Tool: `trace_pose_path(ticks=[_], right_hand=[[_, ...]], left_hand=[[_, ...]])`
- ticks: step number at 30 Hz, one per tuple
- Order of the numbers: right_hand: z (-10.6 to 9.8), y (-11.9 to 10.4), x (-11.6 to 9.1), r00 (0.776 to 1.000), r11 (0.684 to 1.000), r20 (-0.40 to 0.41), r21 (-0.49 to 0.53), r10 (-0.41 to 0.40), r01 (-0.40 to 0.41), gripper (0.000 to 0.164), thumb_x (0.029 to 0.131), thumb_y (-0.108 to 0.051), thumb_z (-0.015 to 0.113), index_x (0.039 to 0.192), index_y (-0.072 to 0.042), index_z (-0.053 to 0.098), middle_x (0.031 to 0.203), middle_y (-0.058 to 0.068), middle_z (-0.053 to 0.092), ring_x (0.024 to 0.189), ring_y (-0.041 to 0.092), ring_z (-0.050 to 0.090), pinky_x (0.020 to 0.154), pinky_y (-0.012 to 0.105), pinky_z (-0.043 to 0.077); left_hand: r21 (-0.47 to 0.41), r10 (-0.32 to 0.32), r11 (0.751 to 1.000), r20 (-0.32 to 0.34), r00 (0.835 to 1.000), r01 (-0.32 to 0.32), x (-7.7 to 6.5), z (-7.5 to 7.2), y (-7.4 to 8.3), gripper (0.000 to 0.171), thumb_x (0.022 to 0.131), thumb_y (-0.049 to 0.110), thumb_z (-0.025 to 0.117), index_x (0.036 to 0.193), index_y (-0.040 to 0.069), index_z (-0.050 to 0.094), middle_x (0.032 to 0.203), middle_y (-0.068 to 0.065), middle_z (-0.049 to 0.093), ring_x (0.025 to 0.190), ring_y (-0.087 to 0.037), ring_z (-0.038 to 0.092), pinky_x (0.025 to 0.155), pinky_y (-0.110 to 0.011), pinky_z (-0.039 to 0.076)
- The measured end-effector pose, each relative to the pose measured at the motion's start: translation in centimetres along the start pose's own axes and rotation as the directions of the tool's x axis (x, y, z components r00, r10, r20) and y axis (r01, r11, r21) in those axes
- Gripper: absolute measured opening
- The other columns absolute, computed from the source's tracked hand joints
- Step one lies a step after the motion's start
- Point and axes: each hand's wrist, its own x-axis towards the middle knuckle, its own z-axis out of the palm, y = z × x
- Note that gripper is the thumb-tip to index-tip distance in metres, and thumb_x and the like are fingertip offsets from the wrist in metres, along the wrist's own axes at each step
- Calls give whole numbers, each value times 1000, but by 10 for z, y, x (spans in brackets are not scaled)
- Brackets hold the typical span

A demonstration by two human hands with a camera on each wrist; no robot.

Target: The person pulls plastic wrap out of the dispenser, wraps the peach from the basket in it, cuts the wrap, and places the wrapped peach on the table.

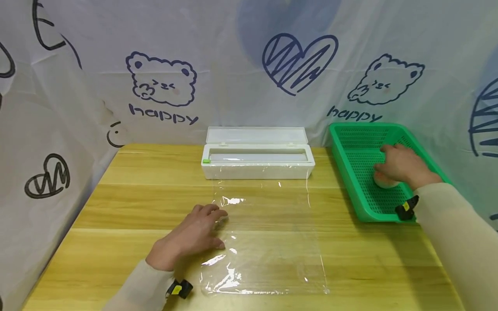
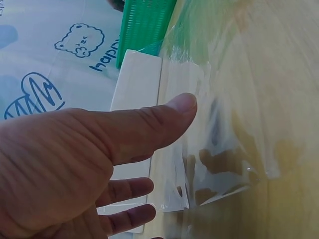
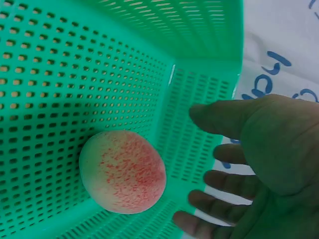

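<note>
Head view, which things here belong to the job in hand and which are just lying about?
Likely part of the job:
peach-like fruit
green basket
clear film
white film box

Only surroundings, it seems:
printed cloth hanging behind
wooden table underneath

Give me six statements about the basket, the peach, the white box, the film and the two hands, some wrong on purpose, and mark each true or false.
1. The peach lies inside the green basket. True.
2. In the head view, the basket is left of the white box. False: it is to the right.
3. The box's lid stands open. True.
4. The clear film is all inside the box. False: a sheet of it extends over the table.
5. The right hand is over the basket. True.
6. The left hand grips the box. False: it is by the film's left edge.
</note>
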Motion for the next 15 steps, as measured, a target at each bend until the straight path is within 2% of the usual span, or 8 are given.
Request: trace_pose_path(ticks=[5, 10, 12, 15], right_hand=[[-1, 6, 4, 995, 1000, 95, 18, 23, -25, 86, 101, -34, 60, 157, 19, 22, 156, 50, 19, 143, 68, 16, 112, 80, 26], [0, 10, 5, 989, 998, 142, 32, 48, -53, 91, 102, -40, 60, 159, 17, 17, 157, 50, 17, 141, 70, 17, 109, 81, 30], [0, 10, 5, 985, 997, 162, 31, 63, -69, 93, 102, -43, 58, 160, 15, 15, 156, 50, 18, 139, 70, 23, 105, 81, 35], [1, 10, 2, 975, 994, 201, 22, 98, -105, 92, 103, -43, 53, 161, 13, 10, 156, 50, 18, 126, 64, 41, 92, 73, 46]], left_hand=[[-11, -14, 1000, 11, 1000, 14, -2, 1, -1, 74, 80, 29, 93, 144, 10, 60, 149, -19, 55, 136, -45, 49, 114, -63, 42], [-11, -21, 1000, 20, 1000, 21, -3, 2, -1, 74, 81, 29, 93, 144, 10, 60, 148, -19, 55, 135, -45, 49, 112, -63, 43], [-7, -19, 1000, 19, 1000, 19, -3, 2, -1, 72, 80, 28, 92, 143, 10, 60, 147, -19, 56, 134, -46, 50, 111, -63, 43], [-4, -18, 1000, 20, 1000, 18, -3, 2, -1, 71, 80, 27, 92, 142, 10, 61, 147, -19, 56, 133, -46, 51, 111, -64, 44]])
